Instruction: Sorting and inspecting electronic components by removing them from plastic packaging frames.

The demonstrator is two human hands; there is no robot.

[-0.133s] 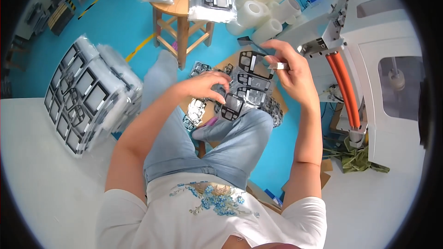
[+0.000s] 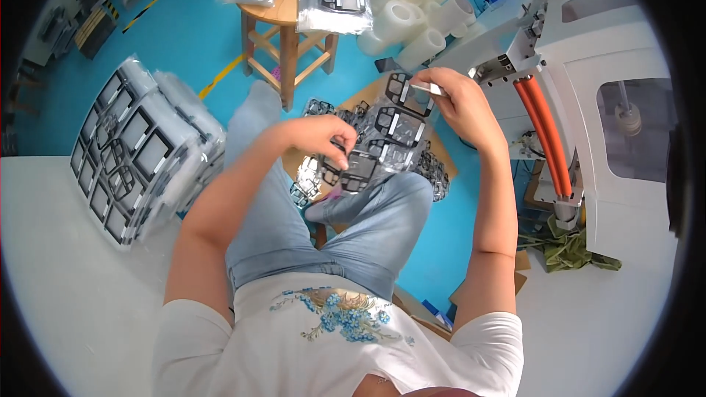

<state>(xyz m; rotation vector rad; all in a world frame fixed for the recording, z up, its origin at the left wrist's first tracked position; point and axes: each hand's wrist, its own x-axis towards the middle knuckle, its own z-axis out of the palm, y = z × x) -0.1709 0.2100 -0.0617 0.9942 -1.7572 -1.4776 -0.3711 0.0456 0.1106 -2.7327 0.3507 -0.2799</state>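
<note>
A clear film sheet with black-framed pieces slants over my knees. At its near left corner, the thumb and fingers of my left hand are pinched together on its edge. My right hand is closed round a small flat silvery metal tool, perhaps tweezers. The tool lies close to the sheet's far right corner, and whether it touches the film I cannot tell. Under and around the sheet, loose black frame pieces and a pale cluster of cut pieces lie on a brown board.
A stack of framed film sheets stands on the white surface at my left. Ahead, a wooden stool bears bagged sheets. Clear film rolls stand beyond the board. A white machine with orange hoses rises at the right.
My left hand has closed from spread fingers to a pinch on the sheet's edge. The sheet has shifted and tilted; my right hand has moved slightly with the tool.
</note>
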